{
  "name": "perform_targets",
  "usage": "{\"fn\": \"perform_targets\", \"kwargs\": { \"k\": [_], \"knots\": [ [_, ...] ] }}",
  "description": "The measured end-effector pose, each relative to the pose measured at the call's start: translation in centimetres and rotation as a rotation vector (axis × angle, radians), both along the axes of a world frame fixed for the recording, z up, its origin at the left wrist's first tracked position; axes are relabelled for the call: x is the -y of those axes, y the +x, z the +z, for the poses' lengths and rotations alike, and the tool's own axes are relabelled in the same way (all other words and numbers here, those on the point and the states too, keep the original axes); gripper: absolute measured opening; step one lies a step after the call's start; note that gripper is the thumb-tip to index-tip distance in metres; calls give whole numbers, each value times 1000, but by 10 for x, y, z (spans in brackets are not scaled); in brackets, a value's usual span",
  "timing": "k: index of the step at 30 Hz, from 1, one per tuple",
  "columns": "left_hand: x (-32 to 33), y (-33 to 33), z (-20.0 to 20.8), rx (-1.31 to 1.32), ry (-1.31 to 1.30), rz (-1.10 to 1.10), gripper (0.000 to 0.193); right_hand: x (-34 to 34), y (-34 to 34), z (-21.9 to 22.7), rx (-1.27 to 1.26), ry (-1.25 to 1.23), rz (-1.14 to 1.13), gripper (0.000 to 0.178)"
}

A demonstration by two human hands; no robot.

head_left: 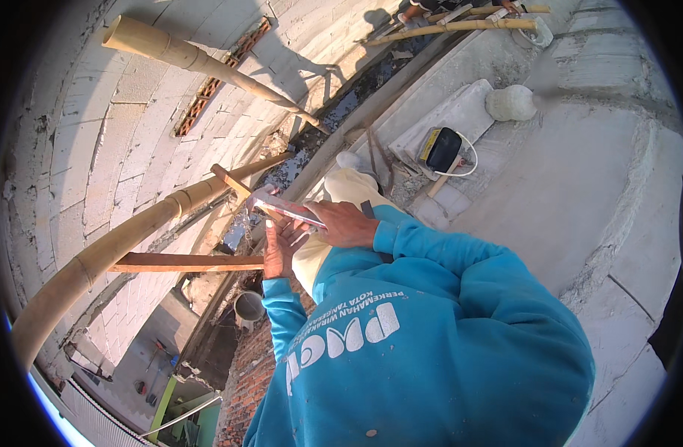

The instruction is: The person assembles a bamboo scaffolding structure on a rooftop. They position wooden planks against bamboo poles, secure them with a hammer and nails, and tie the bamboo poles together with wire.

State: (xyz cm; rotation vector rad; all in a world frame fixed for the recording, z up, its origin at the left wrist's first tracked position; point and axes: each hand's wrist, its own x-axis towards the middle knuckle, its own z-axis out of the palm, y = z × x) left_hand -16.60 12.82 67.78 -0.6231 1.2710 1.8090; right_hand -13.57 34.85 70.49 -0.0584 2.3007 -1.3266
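My right hand (347, 223) is closed round the near end of a long, narrow tool (291, 208), red and grey with a pale head that looks like a hammer's. The tool slants up and left across a short wooden strip (232, 181). My left hand (282, 249) is just below it, thumb raised and fingers on the other side of the strip's lower end, seemingly gripping it. The tool partly hides that end. Close to the left wrist, a reddish-brown wooden batten (189, 262) runs off to the left.
A thick bamboo pole (133, 231) leans on the left; another (207, 65) slants against the pale block wall (81, 171). A deep gap with rubble lies beyond my hands. At right, a black-and-yellow box (440, 151) with a white loop rests on a ledge. Another person's hand (511, 7) touches bamboo.
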Motion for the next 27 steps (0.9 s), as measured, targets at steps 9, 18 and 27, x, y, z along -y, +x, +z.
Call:
{"fn": "perform_targets", "kwargs": {
  "k": [9, 18, 27],
  "knots": [
    [7, -1, -8, 15, -190, 419, 21, -43, 23, -92, 128, -377, -536, 42],
    [110, 36, 25, 45, -700, 343, 26, -236, 177, -300, 412, 334, -1514, 21],
    [179, 88, 53, 60, -1060, 301, 26, -266, 156, -378, 615, 390, -1321, 33]
  ]
}}
